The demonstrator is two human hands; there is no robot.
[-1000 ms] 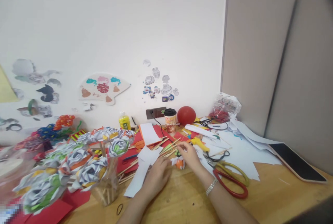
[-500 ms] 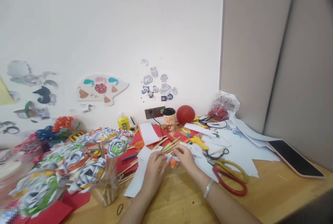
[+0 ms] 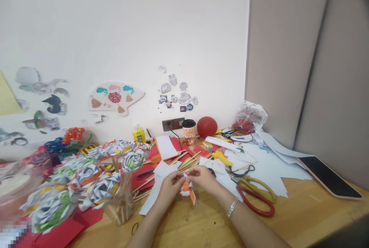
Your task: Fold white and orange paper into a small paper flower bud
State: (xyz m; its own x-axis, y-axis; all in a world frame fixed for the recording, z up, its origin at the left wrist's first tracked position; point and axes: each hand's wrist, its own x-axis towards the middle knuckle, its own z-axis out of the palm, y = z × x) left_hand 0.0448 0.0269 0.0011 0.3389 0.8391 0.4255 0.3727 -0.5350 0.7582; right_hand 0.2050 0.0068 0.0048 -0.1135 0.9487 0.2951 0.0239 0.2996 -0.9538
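The left hand (image 3: 170,186) and right hand (image 3: 201,178) pinch the orange-and-white paper (image 3: 186,188) between them, over the table (image 3: 198,225). Scissors (image 3: 261,213) lie right of it, a white strip (image 3: 152,195) beside the left hand.

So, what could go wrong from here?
The small orange-and-white folded paper pinched in your left hand and right hand might crease or tear. Your right arm might bump the scissors with red and yellow loop handles lying beside it. Your left arm could knock the clear cup of wooden sticks near it.
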